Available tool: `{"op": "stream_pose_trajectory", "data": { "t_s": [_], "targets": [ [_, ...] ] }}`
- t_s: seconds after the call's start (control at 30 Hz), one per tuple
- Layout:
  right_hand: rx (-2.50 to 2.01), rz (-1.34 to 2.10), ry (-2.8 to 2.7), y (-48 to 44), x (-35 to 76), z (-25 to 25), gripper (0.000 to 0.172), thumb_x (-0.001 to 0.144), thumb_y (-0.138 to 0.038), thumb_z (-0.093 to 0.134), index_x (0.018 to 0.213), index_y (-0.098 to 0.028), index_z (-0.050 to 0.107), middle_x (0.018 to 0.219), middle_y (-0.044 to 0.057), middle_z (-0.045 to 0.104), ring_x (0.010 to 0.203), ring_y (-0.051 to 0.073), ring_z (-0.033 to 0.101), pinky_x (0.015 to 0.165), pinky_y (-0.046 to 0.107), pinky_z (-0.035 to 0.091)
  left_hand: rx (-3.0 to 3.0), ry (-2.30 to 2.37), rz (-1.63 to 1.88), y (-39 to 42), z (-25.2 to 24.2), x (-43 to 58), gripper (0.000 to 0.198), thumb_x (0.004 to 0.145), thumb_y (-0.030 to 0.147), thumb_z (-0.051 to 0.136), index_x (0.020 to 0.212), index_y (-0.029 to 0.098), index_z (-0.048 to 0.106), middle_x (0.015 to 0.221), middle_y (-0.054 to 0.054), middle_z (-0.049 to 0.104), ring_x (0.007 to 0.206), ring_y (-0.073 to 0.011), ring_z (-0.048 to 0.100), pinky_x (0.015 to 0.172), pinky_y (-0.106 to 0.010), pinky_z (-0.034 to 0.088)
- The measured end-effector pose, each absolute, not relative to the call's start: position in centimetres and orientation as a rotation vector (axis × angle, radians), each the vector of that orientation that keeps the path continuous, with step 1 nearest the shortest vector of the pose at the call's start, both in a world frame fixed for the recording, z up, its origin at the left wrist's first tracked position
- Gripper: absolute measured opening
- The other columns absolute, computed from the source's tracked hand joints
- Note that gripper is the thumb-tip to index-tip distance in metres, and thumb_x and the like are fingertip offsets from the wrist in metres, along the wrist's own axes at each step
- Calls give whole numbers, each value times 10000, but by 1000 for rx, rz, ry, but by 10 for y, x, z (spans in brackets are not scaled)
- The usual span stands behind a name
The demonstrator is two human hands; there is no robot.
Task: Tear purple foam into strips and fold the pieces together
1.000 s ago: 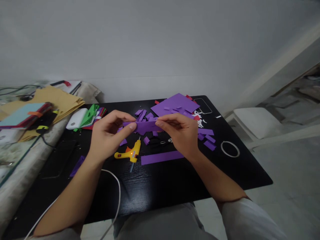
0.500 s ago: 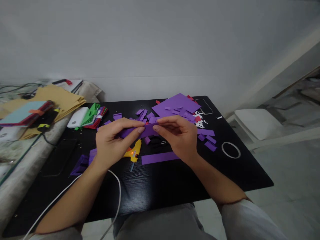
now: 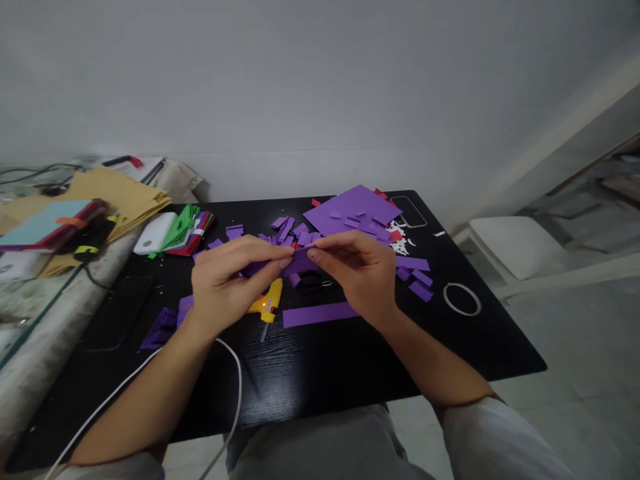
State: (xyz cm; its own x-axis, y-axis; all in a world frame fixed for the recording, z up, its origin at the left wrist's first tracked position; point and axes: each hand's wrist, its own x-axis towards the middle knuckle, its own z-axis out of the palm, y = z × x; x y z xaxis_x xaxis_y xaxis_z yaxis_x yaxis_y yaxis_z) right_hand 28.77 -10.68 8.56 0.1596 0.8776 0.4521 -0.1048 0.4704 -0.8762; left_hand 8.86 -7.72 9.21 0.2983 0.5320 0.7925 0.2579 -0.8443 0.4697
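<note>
Bimanual grip on a narrow purple strip, as I see it from beside the worker. The left hand (image 3: 225, 283) pinches the purple strip (image 3: 300, 262) between thumb and fingers; the right hand (image 3: 363, 273) pinches it likewise near its other end, the two thumbs close together but apart. The strip is raised above the black table (image 3: 330, 373), its left part partly hidden behind the left hand; whether it is folded I cannot tell.

Below the hands, a yellow glue gun (image 3: 271, 303) lies with a small orange light lit, its rear portion covered by the left hand. Just to its right, a long purple band (image 3: 320, 315) lies flat, one end passing behind the right hand. Beyond the hands are small purple pieces (image 3: 285, 229) and a large purple sheet (image 3: 345, 203) bearing further pieces. White scraps (image 3: 400, 247) lie beside the sheet; a pale ring (image 3: 462, 299) rests near the table's right edge. At left, a green paper bundle (image 3: 183, 228) adjoins a white box (image 3: 155, 233), and a white cable (image 3: 239, 380) curves near the left forearm.
</note>
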Motion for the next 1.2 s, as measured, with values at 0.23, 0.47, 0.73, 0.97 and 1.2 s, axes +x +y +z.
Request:
{"op": "stream_pose_trajectory", "data": {
  "t_s": [0.23,0.47,0.73,0.97,1.2],
  "targets": [
    [-849,1019,-1220,-105,292,88,258,770,-363,924,960,-249,793,901,-2,819,875,168,801,834,302,695,2321,758,1557,-78,91,87,262,869,112,807,1039,308,843,909,-8,835,768,-164,771,725,-309,633],
    [-809,1027,-1240,-104,291,89,172,796,-372,910,882,-252,822,883,-4,826,844,162,795,836,303,686,2331,767,1554,-78,93,89,181,886,146,788,991,282,847,871,-16,833,730,-162,757,694,-302,614],
    [-883,855,-1255,-100,297,88,58,841,-290,859,888,-270,831,865,-12,825,805,162,786,785,305,680,2253,943,1577,-77,89,87,205,857,198,840,1038,293,829,919,5,824,722,-143,732,658,-275,578],
    [-897,734,-1178,-90,308,89,55,815,-247,852,853,-276,823,837,-23,812,764,149,766,731,289,669,1781,1011,1587,-74,90,87,224,795,252,892,1000,246,801,819,8,773,702,-123,721,652,-232,591],
    [-907,708,-1199,-91,307,85,46,849,-273,834,893,-279,821,859,-24,813,788,158,779,782,318,693,1503,975,1389,-66,87,86,184,768,330,908,865,214,804,739,-14,765,624,-143,714,593,-253,603]
  ]
}}
